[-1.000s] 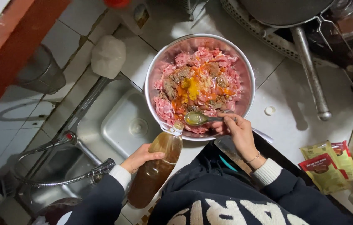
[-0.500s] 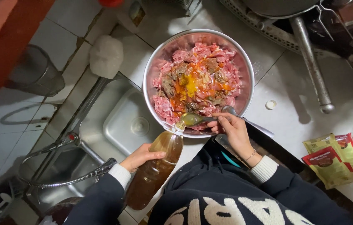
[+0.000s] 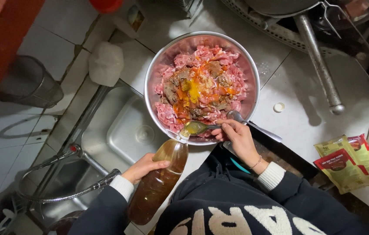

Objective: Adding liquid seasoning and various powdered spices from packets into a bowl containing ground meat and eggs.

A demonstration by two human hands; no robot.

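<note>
The left hand (image 3: 143, 167) is wrapping its grip around the side of a bottle (image 3: 158, 182) of brown oil. The fingers are closing on it, with the thumb lying across the front. The bottle is tilting up and away from the person, and its mouth is sitting right at the near rim of the bowl (image 3: 152, 82).

The right hand (image 3: 239, 139) is pinching the handle of a spoon (image 3: 199, 127) between thumb and fingers. The grip is closing tight on it. The spoon is lying level, and its scoop is full of yellow oil. The scoop is touching the mouth of the bottle, just over the near edge of the bowl.

The bowl is round and shiny. It is holding pink minced meat (image 3: 202, 85) with brown, orange and yellow spices on top. It is sitting on the white bench (image 3: 289, 126), partly over the sink (image 3: 119, 130).

A small white cap (image 3: 279, 106) is lying on the bench, to the right of the bowl. Farther right, two sauce packets (image 3: 345, 163) are lying near the edge. A long pan handle (image 3: 319, 65) is stretching across the bench behind the cap. A tap hose (image 3: 62, 187) is curving beside the sink, near the left hand.
</note>
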